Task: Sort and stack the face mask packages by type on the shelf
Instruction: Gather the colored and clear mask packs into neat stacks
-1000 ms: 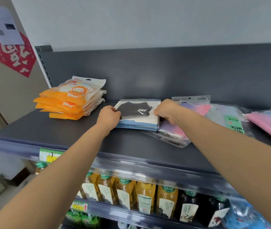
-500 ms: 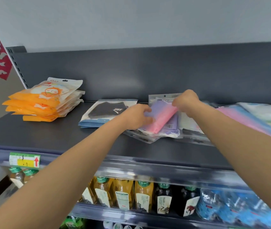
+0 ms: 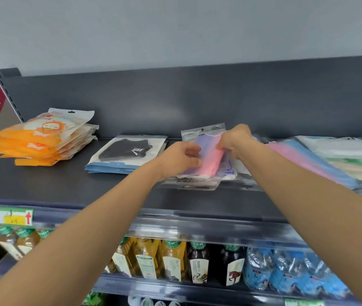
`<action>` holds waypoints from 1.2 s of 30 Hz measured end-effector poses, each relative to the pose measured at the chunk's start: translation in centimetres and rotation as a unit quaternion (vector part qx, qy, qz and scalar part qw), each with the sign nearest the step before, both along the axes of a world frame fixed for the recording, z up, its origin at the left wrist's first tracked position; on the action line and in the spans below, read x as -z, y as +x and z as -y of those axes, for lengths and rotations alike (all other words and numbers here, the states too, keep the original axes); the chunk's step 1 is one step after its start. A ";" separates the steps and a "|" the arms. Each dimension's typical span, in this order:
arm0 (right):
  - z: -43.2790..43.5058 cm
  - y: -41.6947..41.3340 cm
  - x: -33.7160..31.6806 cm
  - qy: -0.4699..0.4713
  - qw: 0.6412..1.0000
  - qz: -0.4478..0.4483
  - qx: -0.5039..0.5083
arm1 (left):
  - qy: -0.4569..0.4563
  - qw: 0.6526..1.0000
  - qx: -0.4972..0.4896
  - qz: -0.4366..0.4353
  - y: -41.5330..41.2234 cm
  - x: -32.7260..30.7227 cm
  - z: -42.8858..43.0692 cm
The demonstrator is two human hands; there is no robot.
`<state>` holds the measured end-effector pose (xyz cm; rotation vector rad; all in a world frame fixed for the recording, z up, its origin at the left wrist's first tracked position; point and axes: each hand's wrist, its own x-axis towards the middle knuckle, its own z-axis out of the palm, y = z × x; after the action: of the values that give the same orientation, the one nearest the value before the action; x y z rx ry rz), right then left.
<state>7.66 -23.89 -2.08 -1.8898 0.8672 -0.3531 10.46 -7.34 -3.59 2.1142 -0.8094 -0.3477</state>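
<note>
Package of pink-purple masks [image 3: 211,160] pinched between left hand [image 3: 180,157] and right hand [image 3: 235,140]: keep level, square edges, lay on matching pile mid-shelf [image 3: 65,184].

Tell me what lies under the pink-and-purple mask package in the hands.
Under the pink-and-purple package, gripped by the left hand and right hand, lie more clear mask packages on the shelf. Their count is hidden.

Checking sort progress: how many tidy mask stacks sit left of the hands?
2: orange-pack stack at far left; black-mask stack beside it, left of the left hand, which grips the purple-pink pack. Loose packs at right may hide more.
</note>
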 end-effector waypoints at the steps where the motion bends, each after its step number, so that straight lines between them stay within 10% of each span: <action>1: -0.1 -0.5 -0.8 0.019 1.000 0.012 0.004 | -0.003 1.000 -0.009 0.005 -0.1 -0.1 0.2; 15: 7.0 -7.6 -3.6 0.093 0.981 0.168 -0.030 | -0.191 0.936 -0.094 -0.281 -2.3 -2.0 6.5; 20: 10.1 -12.2 -3.7 -0.216 0.954 -0.201 -0.060 | -0.185 0.945 -0.122 -0.242 -3.0 -2.4 8.5; 24: 11.0 -13.7 -2.7 -0.240 0.908 -0.330 -0.099 | -0.193 0.940 -0.135 -0.247 -3.3 -2.1 9.4; 36: 14.7 -13.1 -0.2 -0.132 0.983 -0.119 -0.037 | -0.193 0.935 -0.185 -0.231 -5.5 -0.8 9.1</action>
<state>-5.47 -38.57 -1.90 -2.2371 0.9392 -0.2059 4.93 -16.48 -2.76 1.6690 -0.1741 -0.4195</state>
